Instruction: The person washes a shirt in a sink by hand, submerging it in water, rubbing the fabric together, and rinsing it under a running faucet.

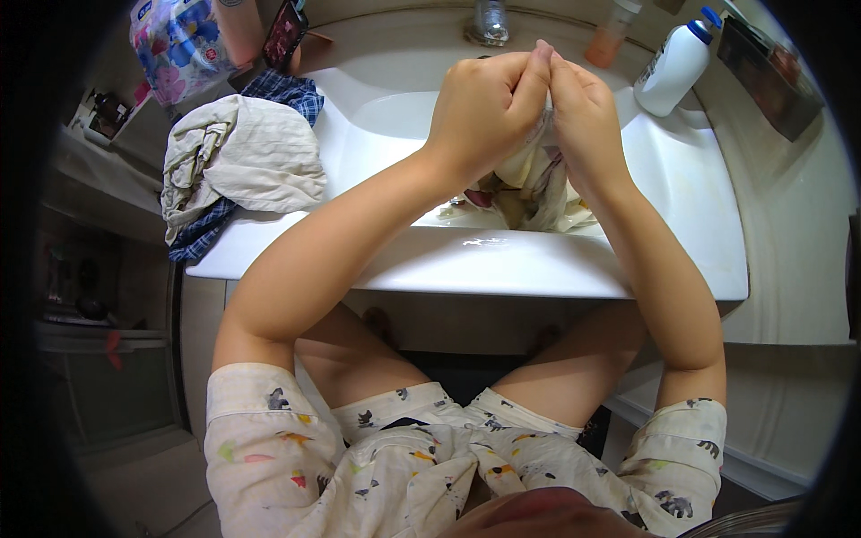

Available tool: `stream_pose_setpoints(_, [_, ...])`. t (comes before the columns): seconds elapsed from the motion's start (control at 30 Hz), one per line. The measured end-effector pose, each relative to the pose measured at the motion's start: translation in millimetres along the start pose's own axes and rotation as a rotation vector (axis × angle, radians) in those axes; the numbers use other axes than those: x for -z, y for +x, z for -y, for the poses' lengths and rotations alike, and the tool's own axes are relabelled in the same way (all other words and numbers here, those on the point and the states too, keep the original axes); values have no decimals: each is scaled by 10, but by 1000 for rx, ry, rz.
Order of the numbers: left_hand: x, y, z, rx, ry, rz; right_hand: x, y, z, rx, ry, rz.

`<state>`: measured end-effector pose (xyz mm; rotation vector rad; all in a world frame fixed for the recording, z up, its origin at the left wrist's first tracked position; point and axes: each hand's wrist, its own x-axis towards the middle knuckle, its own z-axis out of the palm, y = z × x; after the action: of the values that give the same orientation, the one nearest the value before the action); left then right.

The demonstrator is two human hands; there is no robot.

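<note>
A wet, light-coloured cloth with darker patches (531, 181) hangs from both hands into the white washbasin (471, 259). My left hand (488, 101) is closed on its upper part, thumb pointing up. Against it, thumbs touching, my right hand (585, 114) is closed on the same cloth. The lower folds rest in the bowl near its front edge, and the fingertips are hidden. Behind the hands stands the metal tap (490, 23). On the basin's left ledge lies a crumpled off-white cloth (269, 155) over a blue checked cloth (286, 91).
A white pump bottle (672, 70) with a blue top stands on the right ledge, near a cup with orange contents (609, 40). A dark wall holder (763, 81) is at far right. A phone (284, 37) and a floral plastic pack (185, 54) stand back left.
</note>
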<state>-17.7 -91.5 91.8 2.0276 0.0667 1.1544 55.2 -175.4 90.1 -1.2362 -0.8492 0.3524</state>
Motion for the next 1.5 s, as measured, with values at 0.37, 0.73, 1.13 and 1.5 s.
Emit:
stream_pose_setpoints(0.37, [16,14,-15,-8,-7,-20,-5,-55,93,-45,-10,11])
stream_pose_setpoints(0.73, [10,-15,-88,-98,26,24,43,-8,60,-6,-55,75])
stream_pose_setpoints(1.13, [9,-1,-63,6,-42,-6,8,-23,47,85,-125,-12])
stream_pose_setpoints(1.5, [20,22,-10,-24,-22,19,-50,-34,32,133,-66,-58])
